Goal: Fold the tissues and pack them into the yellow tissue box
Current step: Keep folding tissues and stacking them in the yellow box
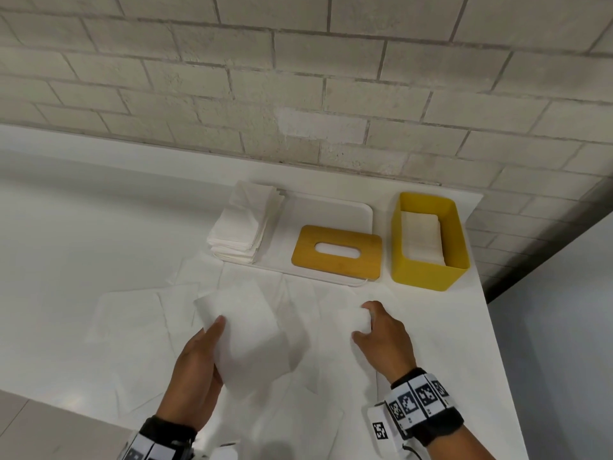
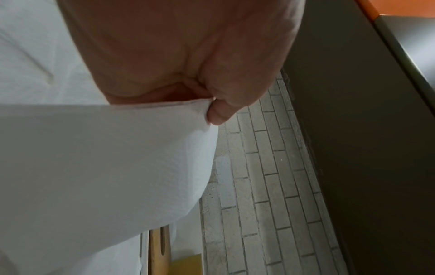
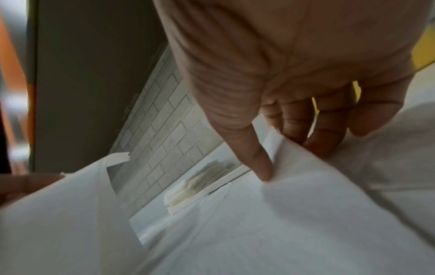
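Gripping one lifted tissue (image 1: 245, 330), the left hand (image 1: 195, 366) sits farthest from the yellow tissue box (image 1: 428, 242). Nearer that box, the right hand (image 1: 384, 340) pinches a second tissue (image 1: 356, 318), directly below-left of the box's open, part-filled mouth.
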Available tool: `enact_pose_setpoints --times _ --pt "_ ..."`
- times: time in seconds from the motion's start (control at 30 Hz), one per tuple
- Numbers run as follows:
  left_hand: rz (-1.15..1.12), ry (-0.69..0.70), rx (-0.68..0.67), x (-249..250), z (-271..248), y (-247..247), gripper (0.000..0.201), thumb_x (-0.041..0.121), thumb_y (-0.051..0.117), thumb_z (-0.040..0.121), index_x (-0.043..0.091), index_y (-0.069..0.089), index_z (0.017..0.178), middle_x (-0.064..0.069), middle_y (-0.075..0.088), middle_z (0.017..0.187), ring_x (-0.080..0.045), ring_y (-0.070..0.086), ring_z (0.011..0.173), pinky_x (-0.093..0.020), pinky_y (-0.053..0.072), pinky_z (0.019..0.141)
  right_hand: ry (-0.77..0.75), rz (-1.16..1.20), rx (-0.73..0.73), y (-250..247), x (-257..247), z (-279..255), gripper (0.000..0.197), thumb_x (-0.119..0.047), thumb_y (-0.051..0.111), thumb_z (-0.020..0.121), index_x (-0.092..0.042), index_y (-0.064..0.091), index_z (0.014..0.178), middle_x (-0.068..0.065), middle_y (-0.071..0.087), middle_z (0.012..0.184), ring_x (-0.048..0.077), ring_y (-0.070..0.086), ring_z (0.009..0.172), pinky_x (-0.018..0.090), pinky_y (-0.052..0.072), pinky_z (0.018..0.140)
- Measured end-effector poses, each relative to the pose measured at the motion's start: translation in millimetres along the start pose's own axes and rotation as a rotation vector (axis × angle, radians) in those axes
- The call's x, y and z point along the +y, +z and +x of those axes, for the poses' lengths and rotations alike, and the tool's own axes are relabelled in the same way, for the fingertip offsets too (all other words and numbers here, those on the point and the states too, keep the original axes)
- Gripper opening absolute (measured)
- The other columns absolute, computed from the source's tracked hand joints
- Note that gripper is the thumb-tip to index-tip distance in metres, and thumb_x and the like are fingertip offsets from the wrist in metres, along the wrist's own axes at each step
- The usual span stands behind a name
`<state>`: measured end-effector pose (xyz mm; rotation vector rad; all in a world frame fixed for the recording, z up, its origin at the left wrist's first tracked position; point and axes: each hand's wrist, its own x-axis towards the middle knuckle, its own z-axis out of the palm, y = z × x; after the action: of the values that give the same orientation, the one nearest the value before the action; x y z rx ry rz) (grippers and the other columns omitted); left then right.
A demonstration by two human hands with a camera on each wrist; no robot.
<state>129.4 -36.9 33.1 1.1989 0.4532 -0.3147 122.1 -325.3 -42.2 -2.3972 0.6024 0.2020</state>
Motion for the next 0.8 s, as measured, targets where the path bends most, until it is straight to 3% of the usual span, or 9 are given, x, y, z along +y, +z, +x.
enact_pose_setpoints --times 0.07,0.13,0.2,0.27,0.37,0.5,0.6,0.7,0.8 --pt "0.013 0.002 -0.011 2 -1 2 0.031 0.025 0.048 0.107 0.007 0.069 0.121 -0.011 0.079 0.11 -0.02 0.077 0.092 -0.044 0.052 0.085 0.016 0.155 -0.004 -4 -3 -2 0.044 -0.024 0.073 0.086 -0.027 0.054 0.125 -0.006 0.062 0.087 0.015 0.062 0.083 0.026 0.045 0.072" --pt "0.028 0.005 -0.029 4 0 6 0.032 0.025 0.048 0.107 0.007 0.069 0.122 -0.012 0.078 0.111 -0.021 0.077 0.093 -0.044 0.053 0.085 -0.002 0.312 0.002 -18 -6 -8 0.022 -0.022 0.077 0.084 -0.024 0.059 0.096 -0.006 0.057 0.075 0.015 0.055 0.07 0.029 0.042 0.067" --pt "0.052 0.014 -0.045 7 1 10 0.032 0.026 0.048 0.107 0.007 0.069 0.12 -0.012 0.079 0.109 -0.021 0.077 0.092 -0.043 0.053 0.083 -0.066 0.539 -0.031 -40 -13 -18 0.03 -0.019 0.077 0.087 -0.018 0.052 0.071 -0.003 0.051 0.065 0.017 0.047 0.064 0.034 0.038 0.066" --pt "0.086 0.022 -0.068 9 1 17 0.031 0.026 0.048 0.107 0.008 0.069 0.121 -0.011 0.078 0.111 -0.021 0.077 0.096 -0.042 0.053 0.086 -0.151 0.826 -0.106 -66 -24 -32 0.009 -0.014 0.071 0.092 -0.009 0.068 0.086 0.005 0.073 0.084 0.022 0.066 0.079 0.039 0.05 0.077" --pt "0.129 0.023 -0.115 12 0 32 0.031 0.028 0.049 0.106 0.013 0.069 0.125 -0.009 0.078 0.116 -0.023 0.075 0.105 -0.043 0.053 0.092 -0.244 1.075 -0.216 -104 -50 -54 0.035 -0.016 0.062 0.088 -0.01 0.068 0.122 0.009 0.076 0.115 0.024 0.073 0.105 0.033 0.059 0.09" --pt "0.128 0.028 -0.171 15 -2 56 0.032 0.032 0.053 0.104 0.016 0.069 0.125 -0.008 0.077 0.117 -0.026 0.073 0.109 -0.046 0.055 0.097 -0.355 1.207 -0.25 -125 -74 -72 0.032 -0.012 0.058 0.083 -0.015 0.075 0.11 0.009 0.077 0.109 0.02 0.075 0.097 0.027 0.061 0.076" --pt "0.098 0.031 -0.25 17 -7 72 0.034 0.031 0.056 0.099 0.014 0.069 0.126 -0.009 0.077 0.117 -0.026 0.074 0.108 -0.043 0.055 0.094 -0.376 1.166 -0.23 -115 -84 -75 0.03 -0.01 0.058 0.086 -0.015 0.076 0.11 0.01 0.077 0.112 0.022 0.074 0.102 0.025 0.059 0.079" --pt "0.127 0.064 -0.359 16 -15 84 0.043 0.037 0.057 0.088 0.017 0.07 0.123 -0.008 0.078 0.115 -0.024 0.075 0.106 -0.035 0.059 0.087 -0.383 1.049 -0.15 -99 -88 -74 0.025 -0.006 0.058 0.097 -0.018 0.073 0.114 0.01 0.076 0.113 0.032 0.071 0.109 0.038 0.06 0.089" --pt "0.147 0.118 -0.404 12 -20 89 0.039 0.035 0.054 0.09 0.019 0.074 0.118 -0.007 0.078 0.114 -0.022 0.074 0.107 -0.028 0.058 0.084 -0.371 0.949 -0.066 -87 -89 -74 0.017 -0.016 0.062 0.099 -0.022 0.073 0.111 0.009 0.077 0.106 0.036 0.072 0.101 0.053 0.057 0.091"
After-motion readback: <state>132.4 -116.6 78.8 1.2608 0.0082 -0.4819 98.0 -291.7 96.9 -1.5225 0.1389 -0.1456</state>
